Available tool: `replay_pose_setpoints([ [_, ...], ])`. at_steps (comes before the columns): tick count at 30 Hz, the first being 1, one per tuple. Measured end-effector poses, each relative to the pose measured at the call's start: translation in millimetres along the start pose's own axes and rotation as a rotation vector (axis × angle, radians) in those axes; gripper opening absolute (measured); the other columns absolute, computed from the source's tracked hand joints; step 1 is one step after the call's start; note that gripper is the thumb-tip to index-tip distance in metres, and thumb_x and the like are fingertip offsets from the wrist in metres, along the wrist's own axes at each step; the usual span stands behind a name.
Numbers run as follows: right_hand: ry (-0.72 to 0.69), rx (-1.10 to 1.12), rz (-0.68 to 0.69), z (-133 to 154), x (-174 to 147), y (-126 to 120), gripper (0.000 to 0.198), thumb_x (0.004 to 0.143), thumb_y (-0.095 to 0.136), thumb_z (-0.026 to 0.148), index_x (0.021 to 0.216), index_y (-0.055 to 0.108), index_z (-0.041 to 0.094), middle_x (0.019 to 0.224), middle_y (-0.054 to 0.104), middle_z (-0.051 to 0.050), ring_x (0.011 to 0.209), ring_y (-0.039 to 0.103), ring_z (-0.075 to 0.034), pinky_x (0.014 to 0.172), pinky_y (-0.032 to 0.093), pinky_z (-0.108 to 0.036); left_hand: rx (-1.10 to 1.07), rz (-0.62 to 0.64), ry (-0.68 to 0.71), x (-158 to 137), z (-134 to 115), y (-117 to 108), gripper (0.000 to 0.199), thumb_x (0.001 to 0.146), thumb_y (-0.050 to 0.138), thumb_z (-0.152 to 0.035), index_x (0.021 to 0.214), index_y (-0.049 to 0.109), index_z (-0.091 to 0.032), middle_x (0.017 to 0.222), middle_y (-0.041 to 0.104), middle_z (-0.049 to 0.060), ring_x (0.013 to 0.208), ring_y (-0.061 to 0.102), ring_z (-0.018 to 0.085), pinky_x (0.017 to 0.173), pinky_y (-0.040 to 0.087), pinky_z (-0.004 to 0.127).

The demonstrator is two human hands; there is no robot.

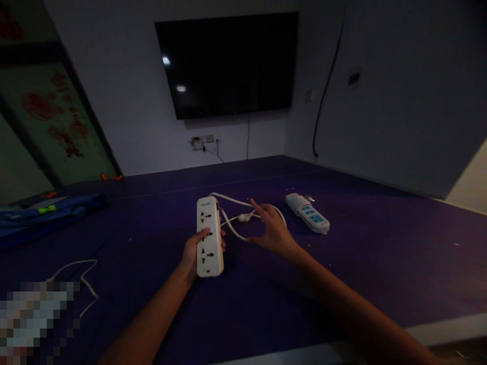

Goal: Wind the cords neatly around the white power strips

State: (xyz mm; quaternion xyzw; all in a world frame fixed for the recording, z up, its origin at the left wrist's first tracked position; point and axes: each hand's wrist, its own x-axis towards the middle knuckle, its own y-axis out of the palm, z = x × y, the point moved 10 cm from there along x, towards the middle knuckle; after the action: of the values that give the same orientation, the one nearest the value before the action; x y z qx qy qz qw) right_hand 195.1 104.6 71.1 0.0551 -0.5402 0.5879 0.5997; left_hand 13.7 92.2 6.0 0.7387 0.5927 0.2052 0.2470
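My left hand [194, 251] is closed round a white power strip [215, 261], its thumb across the front and fingertips showing at the far edge. The strip stands tilted up, sockets facing me. From its top a white cord [236, 234] runs in loose loops to the right. Beside those loops is my right hand [274, 230], with thumb and forefinger spread wide. The cord passes by its thumb tip and forefinger; whether they touch it I cannot tell. A white plug [244, 218] shows between the strip and this hand.
A second power strip [312, 219], with blue sockets and its cord wound round it, lies at the right on the purple surface [251, 299]. Blue cloth [76, 208] lies at the left; a thin white cable [89, 289] lies nearer. A television [232, 66] hangs on the wall behind.
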Motion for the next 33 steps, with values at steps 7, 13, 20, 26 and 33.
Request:
replay_pose_setpoints([
  [7, 0.006, -0.632, -0.22, -6.2, 0.5, -25.0, 0.068, 0.085, 0.037, 0.009, 0.145, 0.016, 0.033, 0.116, 0.049, -0.015, 0.093, 0.048, -0.031, 0.08, 0.038, -0.053, 0.146, 0.032, -0.136, 1.3, 18.4, 0.2, 0.032, 0.079, 0.053, -0.031, 0.094, 0.066, -0.006, 0.065, 0.068, 0.013, 0.054, 0.063, 0.019, 0.05, 0.048, 0.026],
  [13, -0.029, -0.689, -0.105, -1.6, -2.4, 8.6, 0.068, 0.083, 0.026, 0.002, 0.145, 0.018, 0.03, 0.117, 0.051, -0.017, 0.087, 0.048, -0.029, 0.075, 0.04, -0.05, 0.096, -0.118, -0.138, 6.3, 23.6, -12.1, 0.029, 0.079, 0.055, -0.029, 0.09, 0.066, -0.004, 0.061, 0.068, 0.013, 0.048, 0.062, 0.018, 0.048, 0.047, 0.026],
  [20, -0.262, -0.344, 0.088, 27.3, -13.1, 46.7, 0.067, 0.082, 0.038, 0.005, 0.145, 0.02, 0.021, 0.132, 0.046, -0.015, 0.109, 0.048, -0.028, 0.09, 0.042, -0.046, -0.034, -0.285, -0.081, 11.7, 20.3, -34.4, 0.027, 0.077, 0.058, -0.026, 0.096, 0.062, -0.008, 0.065, 0.07, 0.009, 0.049, 0.063, 0.019, 0.046, 0.049, 0.029],
  [26, -0.25, 0.155, 0.268, 33.3, -18.1, 47.7, 0.058, 0.091, 0.035, 0.016, 0.145, 0.016, 0.022, 0.133, 0.049, -0.012, 0.116, 0.051, -0.022, 0.094, 0.044, -0.04, -0.051, -0.302, -0.032, 8.9, 14.5, -31.8, 0.04, 0.08, 0.054, -0.024, 0.119, 0.052, -0.015, 0.074, 0.071, 0.006, 0.052, 0.065, 0.019, 0.05, 0.051, 0.03],
  [33, -0.266, 0.241, 0.504, 51.9, -35.4, 82.0, 0.064, 0.092, 0.037, 0.019, 0.147, 0.005, 0.023, 0.124, 0.056, -0.012, 0.105, 0.058, -0.02, 0.086, 0.047, -0.036, -0.057, -0.247, -0.056, 8.9, 16.2, -30.0, 0.038, 0.087, 0.046, -0.037, 0.102, 0.06, -0.006, 0.067, 0.07, 0.01, 0.048, 0.063, 0.018, 0.044, 0.05, 0.027],
])
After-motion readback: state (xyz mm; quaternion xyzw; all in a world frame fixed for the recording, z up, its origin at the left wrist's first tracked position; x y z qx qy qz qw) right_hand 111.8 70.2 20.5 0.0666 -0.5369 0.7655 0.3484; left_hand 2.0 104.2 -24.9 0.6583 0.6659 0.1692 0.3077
